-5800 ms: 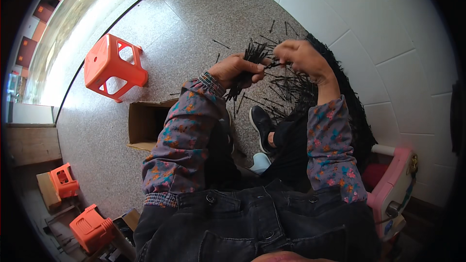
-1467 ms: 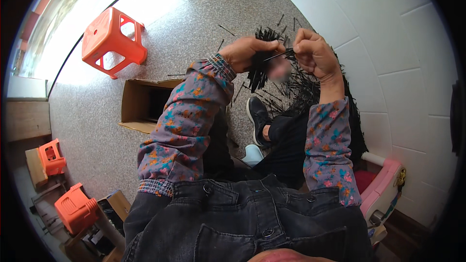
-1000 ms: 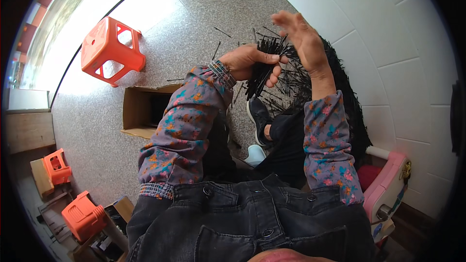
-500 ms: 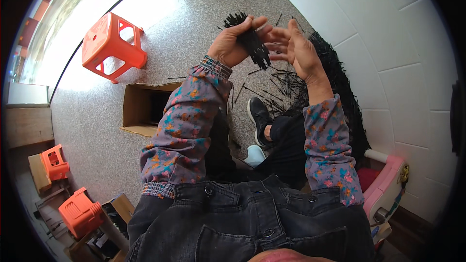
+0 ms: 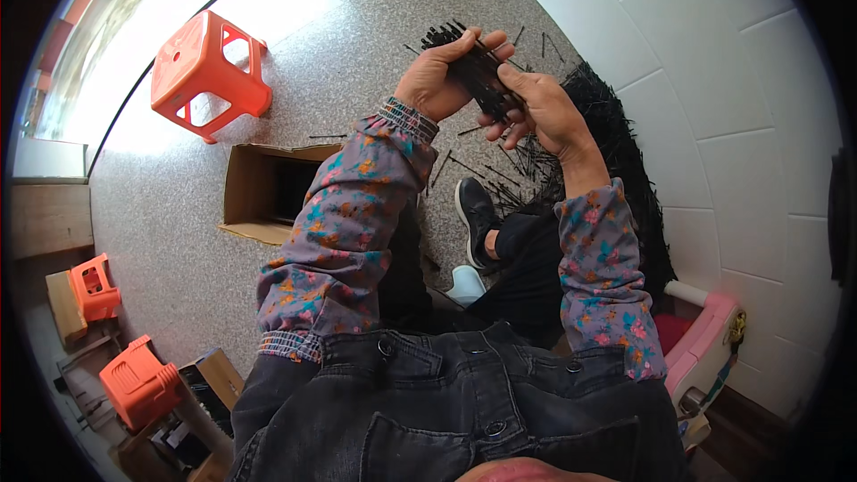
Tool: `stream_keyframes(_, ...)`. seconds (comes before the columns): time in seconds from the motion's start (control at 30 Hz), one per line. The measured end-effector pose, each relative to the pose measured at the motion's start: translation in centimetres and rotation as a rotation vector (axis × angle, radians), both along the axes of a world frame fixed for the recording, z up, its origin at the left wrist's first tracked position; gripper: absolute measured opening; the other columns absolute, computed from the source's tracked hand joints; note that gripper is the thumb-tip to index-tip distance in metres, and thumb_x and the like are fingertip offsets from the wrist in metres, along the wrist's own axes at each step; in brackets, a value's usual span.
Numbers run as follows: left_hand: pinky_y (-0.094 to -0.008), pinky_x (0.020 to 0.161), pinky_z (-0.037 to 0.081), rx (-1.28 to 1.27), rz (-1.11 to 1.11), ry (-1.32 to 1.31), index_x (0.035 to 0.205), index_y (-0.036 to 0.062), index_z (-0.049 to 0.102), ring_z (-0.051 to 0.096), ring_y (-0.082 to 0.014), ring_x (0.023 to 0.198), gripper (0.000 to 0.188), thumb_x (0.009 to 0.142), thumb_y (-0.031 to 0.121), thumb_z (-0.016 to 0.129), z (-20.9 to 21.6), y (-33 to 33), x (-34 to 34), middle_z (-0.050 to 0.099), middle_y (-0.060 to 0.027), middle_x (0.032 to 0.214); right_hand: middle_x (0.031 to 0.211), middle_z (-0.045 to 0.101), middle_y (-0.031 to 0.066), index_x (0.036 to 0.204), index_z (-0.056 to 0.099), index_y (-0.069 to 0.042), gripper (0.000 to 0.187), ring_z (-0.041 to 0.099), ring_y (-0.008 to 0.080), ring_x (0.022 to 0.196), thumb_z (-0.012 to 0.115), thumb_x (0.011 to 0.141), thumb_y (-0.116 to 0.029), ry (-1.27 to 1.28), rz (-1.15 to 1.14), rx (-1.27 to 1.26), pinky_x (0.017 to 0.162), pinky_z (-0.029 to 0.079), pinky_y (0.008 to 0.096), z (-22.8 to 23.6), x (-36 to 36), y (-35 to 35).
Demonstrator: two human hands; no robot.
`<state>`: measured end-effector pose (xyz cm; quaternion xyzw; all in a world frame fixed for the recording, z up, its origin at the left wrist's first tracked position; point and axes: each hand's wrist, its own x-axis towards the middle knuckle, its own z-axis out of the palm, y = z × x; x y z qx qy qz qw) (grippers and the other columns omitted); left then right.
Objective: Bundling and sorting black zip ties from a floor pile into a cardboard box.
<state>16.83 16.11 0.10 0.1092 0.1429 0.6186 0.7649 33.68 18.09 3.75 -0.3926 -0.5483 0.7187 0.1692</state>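
A bundle of thin black sticks (image 5: pixel 475 77) is held up in front of me, slanting from upper left to lower right. My left hand (image 5: pixel 430 80) is wrapped round its upper part, thumb across the top. At the lower end, my right hand (image 5: pixel 547 109) closes on the bundle with the thumb on top and fingers underneath. A long heap of the same black sticks (image 5: pixel 616 138) lies along the wall to the right. Loose sticks (image 5: pixel 504 180) are scattered on the floor below my hands. What the sticks are exactly, I cannot make out.
An open cardboard box (image 5: pixel 245 187) stands left of my legs. Farther left is an orange plastic stool (image 5: pixel 214 76), with more orange stools (image 5: pixel 138 384) at lower left. A white tiled wall (image 5: pixel 750 161) bounds the right, beside a pink and white container (image 5: pixel 705 339).
My right hand, open beside the bundle before, has come in and closed on its lower end. The bundle and my left hand have shifted slightly right.
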Motion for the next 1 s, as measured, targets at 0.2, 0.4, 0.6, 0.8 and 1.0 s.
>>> stream_keyframes(0.2, -0.047, 0.098, 0.041, -0.079, 0.07, -0.033, 0.11, 0.0026, 0.045, 0.05, -0.0327, 0.114, 0.02, 0.093, 0.013, 0.047, -0.2, 0.1, -0.1, 0.055, -0.016, 0.117, 0.077, 0.064, 0.0118, 0.1, 0.058, 0.001, 0.038, 0.065, 0.0195, 0.062, 0.053, 0.089, -0.035, -0.047, -0.02, 0.017, 0.045, 0.051, 0.0247, 1.4, -0.2, -0.3)
stream_keyframes(0.4, -0.0502, 0.098, 0.041, -0.272, 0.218, -0.081, 0.111, 0.0017, 0.042, 0.049, -0.0344, 0.114, 0.02, 0.094, 0.011, 0.044, -0.1, 0.4, -0.3, 0.055, -0.0187, 0.115, 0.09, 0.062, 0.0085, 0.093, 0.06, -0.001, 0.02, 0.063, 0.0168, 0.077, 0.061, 0.084, -0.019, -0.129, -0.237, 0.792, 0.058, 0.052, 0.0247, -0.3, 0.0, 0.0)
stream_keyframes(0.6, -0.0506, 0.098, 0.04, -0.246, 0.238, -0.074, 0.108, 0.0017, 0.042, 0.048, -0.0358, 0.115, 0.018, 0.094, 0.013, 0.042, 0.0, 0.3, -0.3, 0.054, -0.0201, 0.115, 0.099, 0.055, 0.0083, 0.084, 0.059, 0.0, 0.008, 0.059, 0.0139, 0.081, 0.061, 0.079, -0.006, -0.072, -0.166, 0.951, 0.062, 0.05, 0.0245, -0.1, -1.3, -1.3)
stream_keyframes(0.8, -0.0507, 0.1, 0.038, -0.128, 0.26, -0.141, 0.105, 0.0025, 0.042, 0.046, -0.0371, 0.117, 0.016, 0.095, 0.015, 0.041, 0.1, 0.3, -0.4, 0.054, -0.0208, 0.116, 0.101, 0.055, 0.009, 0.079, 0.06, 0.0, 0.005, 0.058, 0.016, 0.082, 0.06, 0.076, -0.004, -0.064, -0.266, 0.894, 0.062, 0.049, 0.0266, -0.1, -0.8, -1.0)
stream_keyframes(1.0, -0.0511, 0.102, 0.037, -0.064, 0.294, -0.171, 0.103, 0.0033, 0.042, 0.046, -0.0373, 0.118, 0.016, 0.096, 0.017, 0.04, -0.2, 0.6, -1.1, 0.055, -0.0209, 0.115, 0.105, 0.054, 0.0103, 0.071, 0.06, -0.001, 0.003, 0.053, 0.0254, 0.094, 0.061, 0.07, -0.004, -0.137, -0.143, 1.335, 0.08, 0.044, 0.0357, -0.1, -1.2, -1.6)
